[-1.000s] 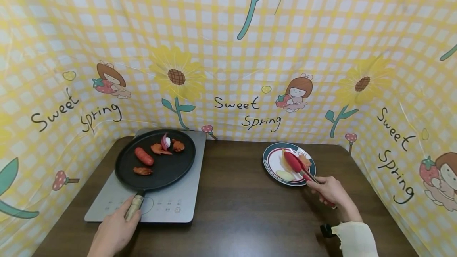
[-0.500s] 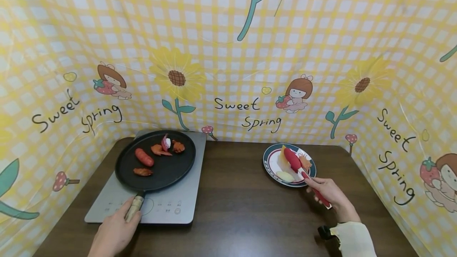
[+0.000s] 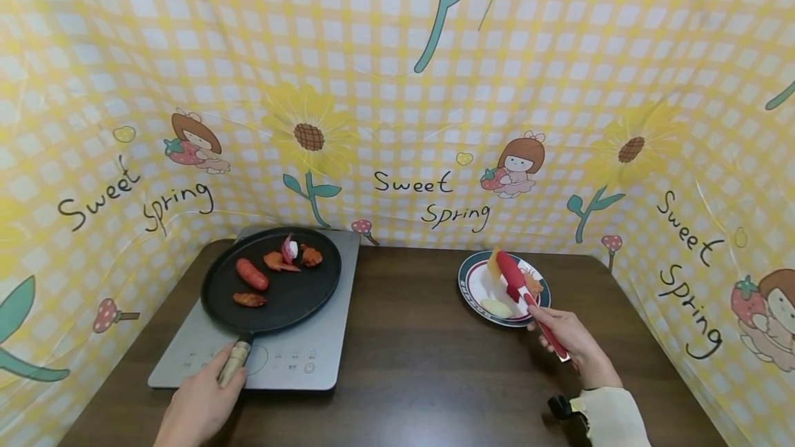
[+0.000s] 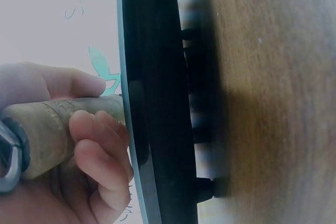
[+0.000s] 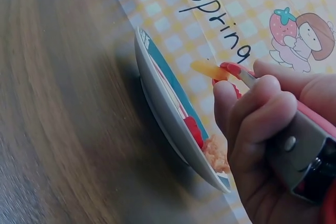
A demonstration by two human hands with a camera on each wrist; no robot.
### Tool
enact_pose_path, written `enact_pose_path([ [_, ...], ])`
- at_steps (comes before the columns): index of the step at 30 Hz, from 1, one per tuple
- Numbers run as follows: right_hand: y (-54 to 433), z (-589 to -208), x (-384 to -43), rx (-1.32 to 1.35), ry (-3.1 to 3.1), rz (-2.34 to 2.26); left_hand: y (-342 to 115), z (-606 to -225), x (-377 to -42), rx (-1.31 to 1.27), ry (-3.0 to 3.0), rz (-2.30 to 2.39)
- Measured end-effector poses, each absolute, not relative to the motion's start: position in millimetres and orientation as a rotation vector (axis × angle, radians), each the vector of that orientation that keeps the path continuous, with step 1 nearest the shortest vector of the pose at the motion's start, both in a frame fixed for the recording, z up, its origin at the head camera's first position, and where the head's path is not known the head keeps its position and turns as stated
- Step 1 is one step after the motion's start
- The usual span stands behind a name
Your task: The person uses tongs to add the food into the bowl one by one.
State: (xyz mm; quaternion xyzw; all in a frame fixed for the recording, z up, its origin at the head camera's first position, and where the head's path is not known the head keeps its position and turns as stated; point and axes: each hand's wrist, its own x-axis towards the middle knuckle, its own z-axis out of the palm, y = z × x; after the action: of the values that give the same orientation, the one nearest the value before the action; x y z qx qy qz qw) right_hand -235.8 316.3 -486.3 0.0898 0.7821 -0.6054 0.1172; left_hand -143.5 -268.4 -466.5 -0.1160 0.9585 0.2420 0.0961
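Note:
My left hand [image 3: 201, 395] grips the wooden handle [image 3: 234, 363] of a flat black pan [image 3: 282, 309]. On the pan lie a sausage [image 3: 251, 274], a reddish-brown wing-like piece [image 3: 250, 300], two more such pieces and a purple-and-white onion-like piece [image 3: 290, 249]. With curled fingers, my right hand [image 3: 568, 336] holds red-tipped metal tongs [image 3: 512, 273] over a round plate [image 3: 467, 299]. Between the tong tips is a yellow slice [image 5: 209, 70], above the plate's rim in the right wrist view. A pale oval slice [image 3: 496, 308] and an orange-pink shrimp-like piece [image 3: 533, 283] lie on the plate.
Beneath the pan is a silver induction cooker [image 3: 323, 357] on the dark wooden table [image 3: 404, 336]. A yellow checked cloth [image 3: 397, 123] with printed flowers and figures stands close behind the table and at both sides.
My right hand has turned the tongs and shifted them slightly; the yellow slice stands more upright at their tips. The left hand stays on the pan handle.

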Motion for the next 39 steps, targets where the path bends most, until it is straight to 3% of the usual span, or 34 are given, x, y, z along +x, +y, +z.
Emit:
enact_pose_path([
  [29, 284.1, -479.8, -236.6, 0.249, 2.263, -1.783, -267.6, -467.7, -142.3, -0.338, 2.852, 0.716],
  [39, 262.1, -471.8, -240.4, 0.065, 2.23, -1.818, -267.3, -466.0, -142.7, -0.356, 2.847, 0.714],
])
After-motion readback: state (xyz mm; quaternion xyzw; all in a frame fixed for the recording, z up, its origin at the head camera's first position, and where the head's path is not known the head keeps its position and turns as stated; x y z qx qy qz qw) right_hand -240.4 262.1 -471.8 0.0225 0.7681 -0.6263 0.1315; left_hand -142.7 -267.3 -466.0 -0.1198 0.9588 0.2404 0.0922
